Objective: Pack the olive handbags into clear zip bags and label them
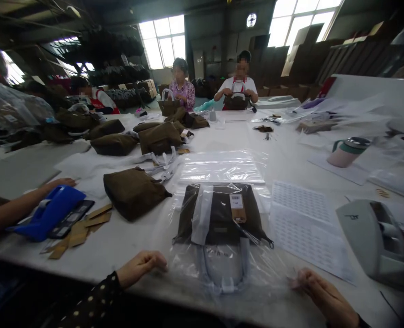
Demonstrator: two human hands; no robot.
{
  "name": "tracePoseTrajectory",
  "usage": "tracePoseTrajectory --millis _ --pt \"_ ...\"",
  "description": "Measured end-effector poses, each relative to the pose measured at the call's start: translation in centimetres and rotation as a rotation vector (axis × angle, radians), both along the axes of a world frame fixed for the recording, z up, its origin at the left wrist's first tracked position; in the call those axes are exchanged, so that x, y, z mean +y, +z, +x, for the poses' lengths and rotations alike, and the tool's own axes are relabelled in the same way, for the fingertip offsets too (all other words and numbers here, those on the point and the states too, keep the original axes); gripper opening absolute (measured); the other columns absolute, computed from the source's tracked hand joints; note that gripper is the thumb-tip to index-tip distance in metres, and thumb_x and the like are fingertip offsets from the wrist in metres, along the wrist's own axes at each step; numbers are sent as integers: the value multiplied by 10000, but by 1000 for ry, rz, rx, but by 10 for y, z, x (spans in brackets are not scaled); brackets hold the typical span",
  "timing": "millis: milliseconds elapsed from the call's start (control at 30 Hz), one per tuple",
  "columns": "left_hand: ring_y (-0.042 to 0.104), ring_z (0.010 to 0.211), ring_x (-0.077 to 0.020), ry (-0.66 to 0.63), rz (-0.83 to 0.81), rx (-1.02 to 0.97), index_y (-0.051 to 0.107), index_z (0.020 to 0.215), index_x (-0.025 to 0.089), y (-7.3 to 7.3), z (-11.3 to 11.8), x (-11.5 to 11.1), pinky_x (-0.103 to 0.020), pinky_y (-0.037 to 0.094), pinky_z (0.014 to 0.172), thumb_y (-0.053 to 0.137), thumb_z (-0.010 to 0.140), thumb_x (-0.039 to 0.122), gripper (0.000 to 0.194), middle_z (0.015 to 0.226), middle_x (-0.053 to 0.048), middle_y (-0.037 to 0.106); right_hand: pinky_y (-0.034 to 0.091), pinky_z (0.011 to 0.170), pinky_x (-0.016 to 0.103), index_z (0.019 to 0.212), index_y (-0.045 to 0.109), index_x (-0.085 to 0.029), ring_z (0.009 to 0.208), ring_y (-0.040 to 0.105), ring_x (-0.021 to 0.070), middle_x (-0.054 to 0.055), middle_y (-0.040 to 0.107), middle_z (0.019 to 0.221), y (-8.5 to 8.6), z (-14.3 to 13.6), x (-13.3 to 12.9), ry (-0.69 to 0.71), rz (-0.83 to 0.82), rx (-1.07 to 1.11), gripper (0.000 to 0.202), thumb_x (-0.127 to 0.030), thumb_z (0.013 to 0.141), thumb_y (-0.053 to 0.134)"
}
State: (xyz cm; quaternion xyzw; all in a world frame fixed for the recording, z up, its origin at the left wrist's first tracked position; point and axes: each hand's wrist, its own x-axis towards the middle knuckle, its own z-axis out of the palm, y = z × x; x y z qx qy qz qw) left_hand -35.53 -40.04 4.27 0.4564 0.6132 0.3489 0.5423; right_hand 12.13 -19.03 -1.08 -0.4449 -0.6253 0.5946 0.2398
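Observation:
A dark olive handbag (218, 218) lies inside a clear plastic bag (184, 269) on the table in front of me. Its pale wrapped handles (245, 269) point toward me, and a brown hang tag (237, 215) with a white label rests on its front. At the plastic bag's near right corner, my right hand (319, 291) pinches the film. My left hand (142, 269) has its fingers closed at the bag's near left edge; the film between them is hard to make out. Another olive handbag (131, 191) lies unwrapped to the left.
A blue tool (58, 207) lies near another person's forearm (27, 205), beside brown tags (82, 230). Printed sheets (304, 223), a grey machine (372, 241) and a lidded mug (348, 152) stand right. More olive bags (161, 136) lie farther back; two people handle bags across the table.

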Motion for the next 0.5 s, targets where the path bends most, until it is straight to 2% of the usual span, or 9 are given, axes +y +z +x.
tracePoseTrajectory --millis 67,133,167,200,267,333,367,400,500 --pt "591 988 -268 -51 54 91 667 975 213 22 -2 1 -387 407 905 335 751 707 635 1004 -102 675 515 787 469 843 675 -231 869 631 318 114 689 875 13 5 0 -32 96 -10 395 -574 722 523" --pt "493 1139 -286 -43 191 235 616 1099 255 42 9 9 -406 329 991 273 765 708 660 1196 -99 585 430 918 501 1002 650 -260 1072 541 326 106 616 1124 30 -2 -10 -51 299 -56 381 -511 738 537" --pt "436 1196 -290 -85 255 322 585 1147 280 49 20 16 -414 275 1031 296 771 693 629 1275 -84 526 384 961 513 1045 634 -278 1130 495 323 91 574 1195 38 -9 -18 -20 417 -97 373 -476 742 549" --pt "395 1228 -293 -190 294 398 552 1187 304 53 33 24 -422 222 1061 356 769 671 590 1320 -67 483 357 977 525 1065 625 -292 1145 479 319 79 563 1211 45 -18 -26 55 511 -135 363 -455 748 551" --pt "404 1221 -294 -518 294 494 541 1189 348 59 62 41 -440 164 1085 498 754 590 500 1310 -35 496 352 970 542 1025 644 -306 1069 536 305 60 631 1102 49 -34 -39 261 633 -201 322 -455 752 561" --pt "486 1145 -273 -755 266 532 576 1134 367 64 90 59 -428 236 1063 563 768 477 383 1217 -13 579 374 959 527 998 652 -288 1009 573 283 51 663 1025 43 -39 -43 367 692 -230 308 -462 761 561" --pt "523 1095 -255 -784 272 531 593 1102 363 67 102 69 -397 311 1022 559 788 425 321 1164 -9 612 402 948 497 1002 646 -272 1002 579 267 53 662 1023 38 -35 -41 349 706 -233 300 -445 774 554" --pt "554 1041 -235 -757 288 518 610 1067 355 70 114 80 -357 385 959 543 808 380 268 1112 -10 636 434 928 457 1009 637 -257 1004 579 250 59 655 1035 33 -27 -37 284 719 -238 285 -414 789 547" --pt "600 888 -197 -578 332 388 640 983 327 79 156 124 -284 475 781 535 816 307 198 959 -19 668 490 864 385 1005 612 -247 985 584 220 67 646 1026 18 12 -17 -96 745 -329 224 -327 811 534"
